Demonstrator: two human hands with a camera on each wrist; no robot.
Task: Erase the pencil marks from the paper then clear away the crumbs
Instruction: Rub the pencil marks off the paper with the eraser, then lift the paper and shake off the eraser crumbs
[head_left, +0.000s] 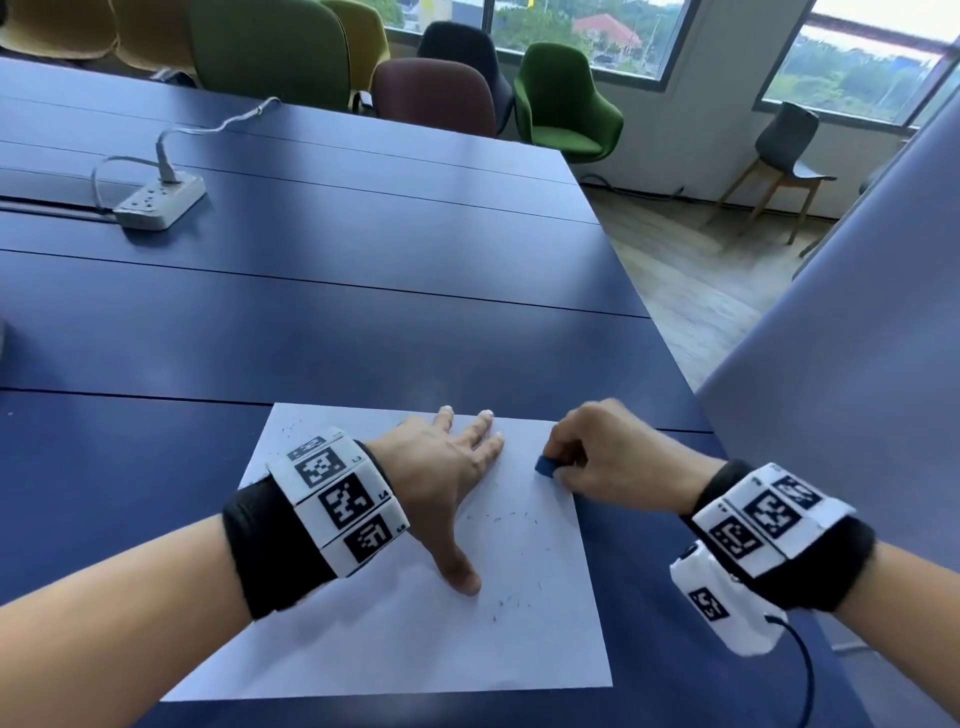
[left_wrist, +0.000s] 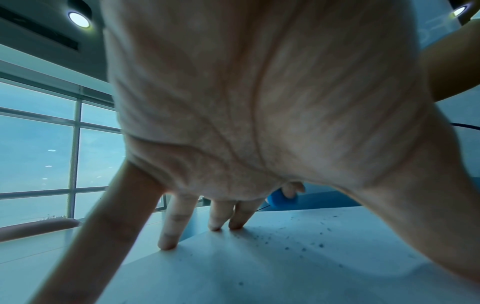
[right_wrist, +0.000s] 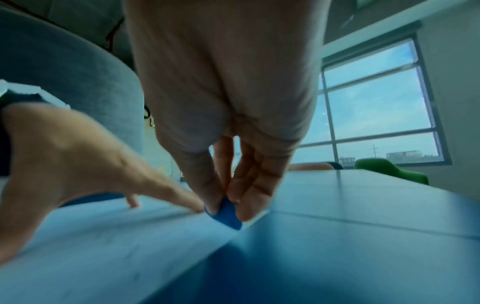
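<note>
The left hand (head_left: 441, 467) is planted flat on the paper (head_left: 545, 639), fingers (left_wrist: 168, 232) spread and straight, thumb splayed toward the near side, pinning the sheet to the blue counter (head_left: 363, 338). Over by the sheet's far right edge, the right hand (head_left: 608, 457) pinches a small blue eraser (head_left: 545, 466) between thumb and fingertips, its tip down at the paper close to the edge (the right wrist view shows it right where white meets blue). I can make out no clear pencil lines on the sheet, so my read is that erasing is at its tail end. Dark crumbs (head_left: 511, 605) lie scattered across the middle and near right of the paper, with a few more specks near the far left corner.

Next, by my judgement: finish this edge with short strokes so the eraser doesn't catch and fold the paper's border, then sweep the crumbs off. That calls for the bracing hand to hold while something brushes outward.

Around the scene, a white power strip (head_left: 158, 200) with its cable sits well apart at the far left, and chairs (head_left: 563, 98) line the far side. Nothing lies in the sweeping path; only the left hand itself covers part of the sheet.
</note>
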